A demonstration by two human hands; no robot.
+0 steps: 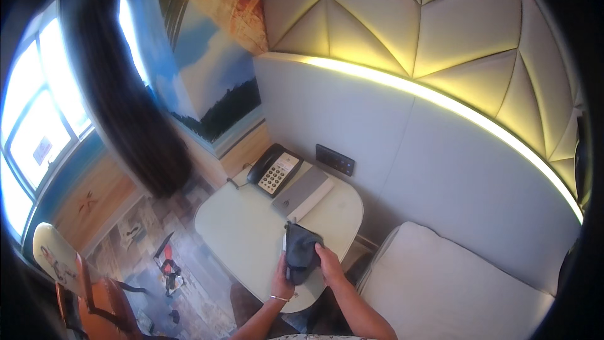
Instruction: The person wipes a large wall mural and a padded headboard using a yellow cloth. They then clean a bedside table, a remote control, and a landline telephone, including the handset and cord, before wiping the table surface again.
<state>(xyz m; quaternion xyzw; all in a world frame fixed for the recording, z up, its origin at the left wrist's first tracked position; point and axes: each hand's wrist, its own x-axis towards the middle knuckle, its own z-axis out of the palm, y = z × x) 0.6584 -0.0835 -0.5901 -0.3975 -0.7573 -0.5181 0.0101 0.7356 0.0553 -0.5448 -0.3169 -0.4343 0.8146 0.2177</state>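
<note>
Both hands hold a dark grey fabric pouch (301, 249) over the near end of a small pale table (236, 231). My left hand (281, 276) grips its left side, where a light strip shows along the edge. On the right side, the fingers of my right hand (329, 264) press into the cloth. What the pouch contains is hidden. Just beyond it lies a grey and white box (304, 194) bearing a small emblem. A black desk telephone (276, 170) with a pale keypad stands at the table's far side.
A bed (453, 283) with a pale cover is to the right. At lower left stands an orange chair (106, 304) with wooden arms. A dark switch panel (335, 159) is on the grey wall. A dark curtain (127, 80) hangs beside the window (42, 104).
</note>
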